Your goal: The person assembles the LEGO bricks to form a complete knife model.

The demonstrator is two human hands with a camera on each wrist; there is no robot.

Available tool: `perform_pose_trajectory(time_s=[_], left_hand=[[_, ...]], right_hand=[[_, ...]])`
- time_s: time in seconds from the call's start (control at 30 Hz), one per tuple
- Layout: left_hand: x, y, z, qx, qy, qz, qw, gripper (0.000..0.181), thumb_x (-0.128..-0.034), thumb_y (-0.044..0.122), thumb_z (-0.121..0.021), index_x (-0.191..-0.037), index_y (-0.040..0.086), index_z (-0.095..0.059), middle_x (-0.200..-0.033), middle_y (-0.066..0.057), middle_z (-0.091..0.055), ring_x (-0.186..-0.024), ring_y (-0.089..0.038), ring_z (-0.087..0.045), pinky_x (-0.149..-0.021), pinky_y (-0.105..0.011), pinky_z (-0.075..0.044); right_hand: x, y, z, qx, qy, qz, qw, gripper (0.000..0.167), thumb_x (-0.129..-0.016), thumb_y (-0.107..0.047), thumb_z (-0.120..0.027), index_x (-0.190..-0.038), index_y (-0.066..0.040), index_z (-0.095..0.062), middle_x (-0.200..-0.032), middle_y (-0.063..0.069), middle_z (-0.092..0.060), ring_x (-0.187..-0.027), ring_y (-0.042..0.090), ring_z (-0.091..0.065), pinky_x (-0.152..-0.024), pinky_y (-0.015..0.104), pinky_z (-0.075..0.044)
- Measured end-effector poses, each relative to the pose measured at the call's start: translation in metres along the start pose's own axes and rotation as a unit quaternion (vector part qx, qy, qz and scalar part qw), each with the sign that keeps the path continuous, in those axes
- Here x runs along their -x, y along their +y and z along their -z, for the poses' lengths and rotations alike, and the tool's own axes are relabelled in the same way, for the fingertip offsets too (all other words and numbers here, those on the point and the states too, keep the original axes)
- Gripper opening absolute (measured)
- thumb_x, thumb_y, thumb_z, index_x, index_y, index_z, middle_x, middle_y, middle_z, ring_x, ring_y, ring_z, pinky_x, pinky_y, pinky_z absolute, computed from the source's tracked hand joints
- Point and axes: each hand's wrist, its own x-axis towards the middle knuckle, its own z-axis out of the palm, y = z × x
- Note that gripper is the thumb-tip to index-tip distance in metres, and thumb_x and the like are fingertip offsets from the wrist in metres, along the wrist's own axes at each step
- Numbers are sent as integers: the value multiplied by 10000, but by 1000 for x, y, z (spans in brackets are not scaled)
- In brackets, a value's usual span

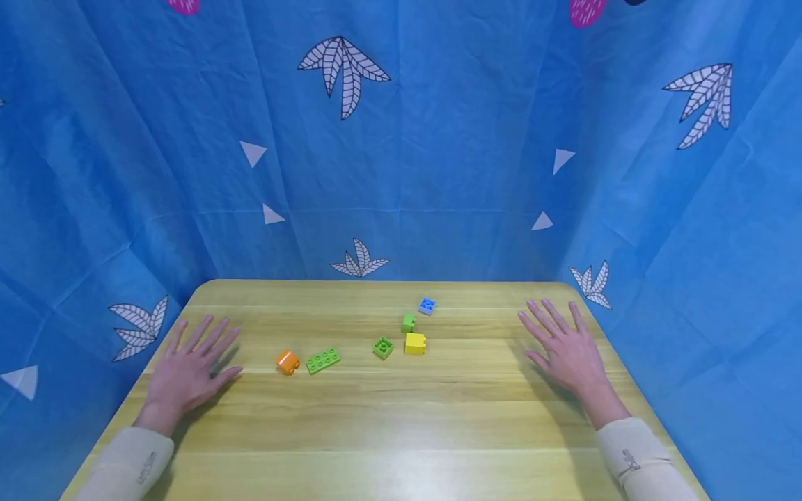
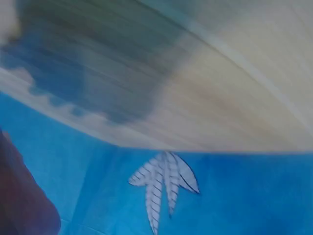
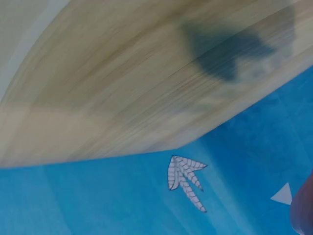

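Note:
In the head view the left hand (image 1: 186, 372), palm down with fingers spread, is over the table's left side, holding nothing. Nearest to it lies an orange block (image 1: 288, 362), with a flat green brick (image 1: 323, 361) just beyond. The right hand (image 1: 570, 355), also spread and empty, is at the right side. Between the hands are a square green brick (image 1: 383, 348), a yellow block (image 1: 415, 344), a small green block (image 1: 409, 323) and a blue brick (image 1: 427, 306). Each wrist view shows part of its hand at an edge, the left (image 2: 24, 196) and the right (image 3: 303, 208).
The wooden table (image 1: 376, 431) has rounded far corners. A blue patterned cloth (image 1: 464, 139) hangs behind it and along both sides. Shadows of the hands fall on the tabletop.

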Motion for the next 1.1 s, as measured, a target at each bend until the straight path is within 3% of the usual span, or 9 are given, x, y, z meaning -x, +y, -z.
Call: perform_pose_trajectory(time_s=[0.1, 0.23, 0.3, 0.43, 0.53, 0.7, 0.93, 1.1], left_hand=[[-4, 14, 0, 384, -99, 351, 9986, 765, -979, 575, -579, -1603, 180, -378, -1664, -135, -363, -1559, -372, -264, -1306, -580, 34], [-13, 39, 2, 1178, -235, 859, 9890, 707, -1024, 519, -557, -1603, 159, -368, -1550, -198, -487, -1442, -457, -381, -1261, -668, -83], [-18, 53, 3, 1794, -230, 1072, 9777, 659, -1034, 474, -571, -1573, 128, -413, -1502, -220, -515, -1397, -480, -405, -1207, -698, -185], [-30, 78, 6, 2928, -322, 1366, 9458, 597, -1041, 403, -600, -1530, 91, -460, -1478, -237, -528, -1359, -490, -431, -1107, -715, -294], [-38, 92, 6, 3291, -378, 1374, 9335, 599, -1018, 367, -656, -1506, 69, -479, -1450, -234, -550, -1332, -487, -455, -1066, -715, -339], [-52, 108, 5, 3526, -392, 1231, 9268, 596, -940, 279, -774, -1434, 38, -544, -1376, -209, -605, -1302, -467, -492, -1050, -680, -395], [-68, 121, -1, 3625, -786, 1130, 9218, 565, -908, 252, -811, -1384, 45, -585, -1311, -162, -643, -1199, -374, -593, -972, -547, -524], [-77, 128, -5, 3629, -1054, 1015, 9203, 557, -896, 246, -818, -1360, 37, -591, -1262, -136, -663, -1188, -362, -621, -991, -565, -530]], right_hand=[[-4, -6, 1, -175, -65, -65, 9998, 715, -1055, -648, -331, -1570, -164, -440, -1700, 82, -282, -1579, 332, -226, -1311, 575, 7], [-11, -18, 2, -642, 92, -189, 9977, 714, -994, -542, -562, -1581, -162, -420, -1687, 100, -315, -1579, 332, -228, -1321, 538, -16], [-15, -26, 3, -970, 189, -301, 9947, 734, -967, -500, -623, -1586, -167, -412, -1669, 118, -351, -1562, 353, -261, -1320, 543, -60], [-25, -43, 7, -1873, 337, -648, 9796, 720, -969, -422, -674, -1585, -160, -410, -1620, 147, -416, -1503, 406, -334, -1269, 608, -200], [-33, -57, 9, -2553, 358, -904, 9620, 710, -970, -354, -706, -1585, -163, -408, -1589, 143, -443, -1461, 414, -386, -1188, 656, -317], [-46, -79, 9, -3397, 247, -1199, 9325, 676, -974, -310, -728, -1566, -175, -432, -1527, 141, -496, -1387, 407, -476, -1065, 675, -449], [-67, -109, 5, -4142, -204, -1444, 8984, 630, -978, -297, -727, -1536, -158, -468, -1481, 145, -533, -1364, 388, -514, -1095, 638, -463], [-81, -127, -3, -4652, -483, -1428, 8723, 579, -978, -271, -729, -1495, -120, -517, -1445, 155, -561, -1316, 365, -549, -1087, 583, -492]])
